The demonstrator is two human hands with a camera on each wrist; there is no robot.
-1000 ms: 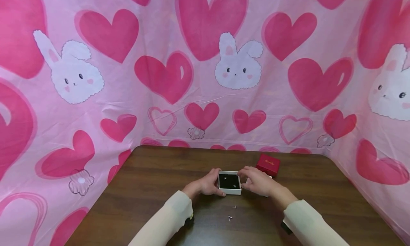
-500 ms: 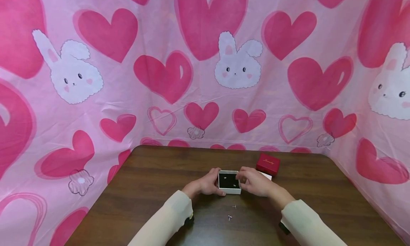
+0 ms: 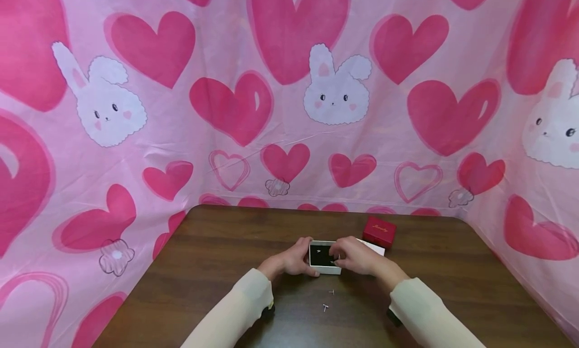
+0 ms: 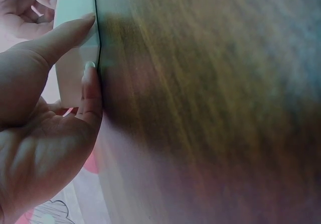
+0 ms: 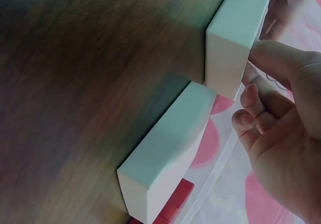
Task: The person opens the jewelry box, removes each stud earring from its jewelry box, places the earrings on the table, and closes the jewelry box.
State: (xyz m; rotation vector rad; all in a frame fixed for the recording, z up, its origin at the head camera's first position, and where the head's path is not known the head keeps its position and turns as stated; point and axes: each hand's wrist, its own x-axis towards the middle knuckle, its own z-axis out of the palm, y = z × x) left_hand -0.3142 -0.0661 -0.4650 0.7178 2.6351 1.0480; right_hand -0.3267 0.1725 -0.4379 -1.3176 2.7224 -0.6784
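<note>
A small white box [image 3: 325, 270] with a black insert [image 3: 320, 259] sits on the table. My left hand [image 3: 296, 258] grips its left side, thumb at the front and fingers around the back; the left wrist view shows this hand [image 4: 45, 103] against the white wall. Curled over the insert's right part is my right hand [image 3: 357, 256], its thumb and forefinger tips hidden inside the rim. Between them a thin silvery loop [image 5: 276, 82] shows in the right wrist view. Small silvery star-shaped studs sit on the insert, one star [image 3: 318, 251] at upper left, another partly under the fingers.
Two small silvery pin-like pieces [image 3: 325, 307] lie on the brown table [image 3: 226, 247] in front of the box. At right, a white box part [image 5: 165, 133] stands close behind my right hand, beside a red box [image 3: 379, 232] with gold lettering. Heart-and-bunny cloth [image 3: 334, 137] hangs around the table.
My right hand has moved left from the box's right edge to over the insert, covering its right part and uncovering more of the white box part behind. The left hand stays put.
</note>
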